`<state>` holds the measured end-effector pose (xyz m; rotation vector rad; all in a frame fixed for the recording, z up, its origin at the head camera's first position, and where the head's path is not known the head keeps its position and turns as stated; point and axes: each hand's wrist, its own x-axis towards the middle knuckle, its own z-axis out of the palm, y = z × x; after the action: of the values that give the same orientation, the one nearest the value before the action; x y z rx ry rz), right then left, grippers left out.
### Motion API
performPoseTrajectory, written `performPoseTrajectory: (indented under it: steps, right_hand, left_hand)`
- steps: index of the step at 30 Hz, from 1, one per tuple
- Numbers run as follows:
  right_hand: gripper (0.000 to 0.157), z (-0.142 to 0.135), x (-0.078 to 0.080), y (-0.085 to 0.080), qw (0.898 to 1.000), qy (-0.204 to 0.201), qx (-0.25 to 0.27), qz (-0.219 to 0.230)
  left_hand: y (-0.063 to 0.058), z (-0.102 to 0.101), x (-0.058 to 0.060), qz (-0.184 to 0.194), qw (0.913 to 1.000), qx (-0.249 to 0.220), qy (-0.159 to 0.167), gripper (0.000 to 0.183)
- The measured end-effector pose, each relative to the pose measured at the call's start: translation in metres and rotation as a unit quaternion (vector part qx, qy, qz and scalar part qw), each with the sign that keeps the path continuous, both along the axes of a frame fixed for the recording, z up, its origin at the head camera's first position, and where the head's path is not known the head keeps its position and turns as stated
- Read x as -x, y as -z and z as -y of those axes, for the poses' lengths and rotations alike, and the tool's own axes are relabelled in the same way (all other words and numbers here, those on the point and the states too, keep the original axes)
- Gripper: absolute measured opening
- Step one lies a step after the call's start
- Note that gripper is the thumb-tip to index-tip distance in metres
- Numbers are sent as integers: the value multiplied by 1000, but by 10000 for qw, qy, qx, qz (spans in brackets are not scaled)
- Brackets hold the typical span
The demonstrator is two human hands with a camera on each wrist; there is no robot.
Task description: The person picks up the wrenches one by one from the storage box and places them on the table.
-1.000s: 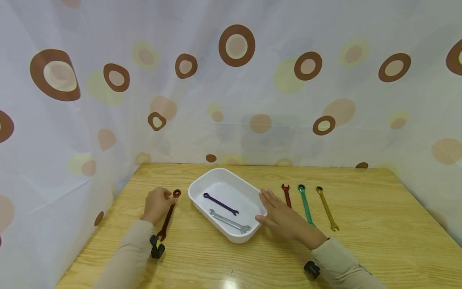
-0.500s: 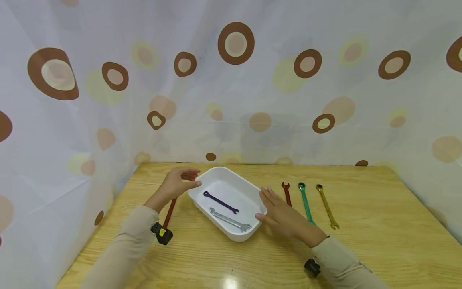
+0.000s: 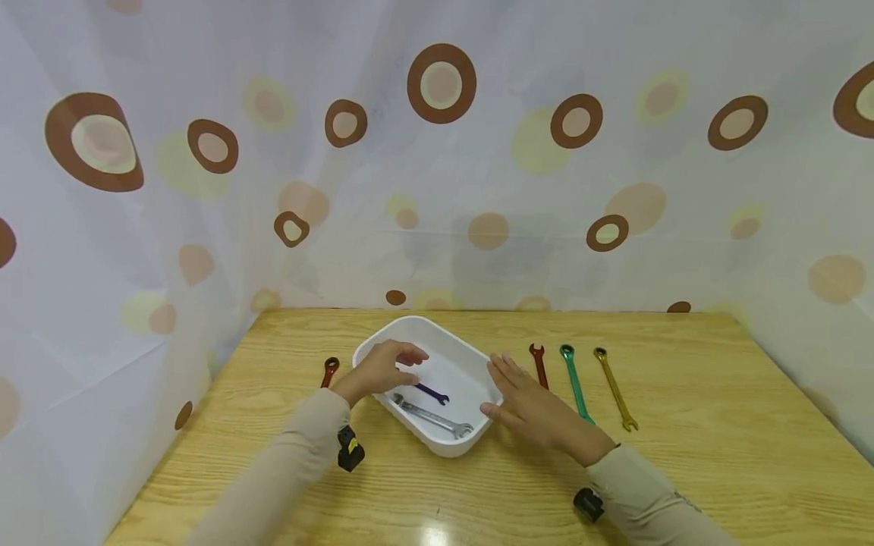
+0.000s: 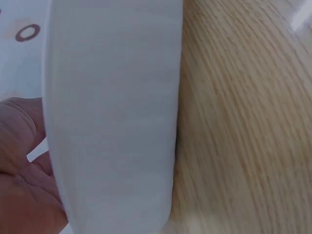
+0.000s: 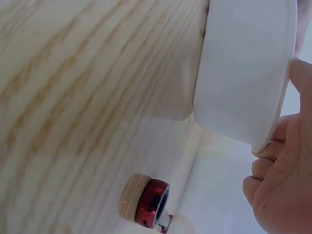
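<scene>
My left hand (image 3: pixel 379 369) hovers over the left end of a white plastic tray (image 3: pixel 447 450), fingers loosely bent with nothing held. Below it lies a purple wrench (image 3: pixel 433 393), partly covered by the thumb. A silver wrench (image 3: pixel 434 419) lies nearer the tray's front side. With fingers extended, my right hand (image 3: pixel 536 413) touches the tray's right rim; the right wrist view shows its fingertips and thumb at that edge. Beside my left forearm, the ring end of a dark red wrench (image 3: pixel 331 369) shows, the rest hidden by the sleeve.
Right of the tray lie a red wrench (image 3: pixel 539 365), a green wrench (image 3: pixel 576 384) and a gold wrench (image 3: pixel 617 390), the red one partly behind my right hand. A patterned curtain (image 3: pixel 492 189) rises behind the wooden table (image 3: pixel 717 425).
My left hand has moved right from beside the dark red wrench, past the tray's rim, to over the purple wrench. The right hand has stayed at the right rim.
</scene>
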<state>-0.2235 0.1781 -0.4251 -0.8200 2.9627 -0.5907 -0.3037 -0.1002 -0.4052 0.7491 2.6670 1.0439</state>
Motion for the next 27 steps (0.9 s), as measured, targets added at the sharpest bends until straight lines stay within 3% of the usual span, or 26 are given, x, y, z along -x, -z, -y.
performPoseTrajectory:
  steps: [6, 17, 27]
  right_hand:
    - [78, 1, 0, -1, 10000, 25, -27, 31]
    - [78, 1, 1, 1, 10000, 18, -23, -27]
    - [79, 0, 2, 2, 10000, 44, 39, 32]
  left_hand:
    - [8, -8, 4, -174, 9977, 604, 249, 34]
    - [13, -14, 13, 227, 9951, 856, 435, 29]
    - [20, -17, 18, 12, 9883, 1344, 716, 23]
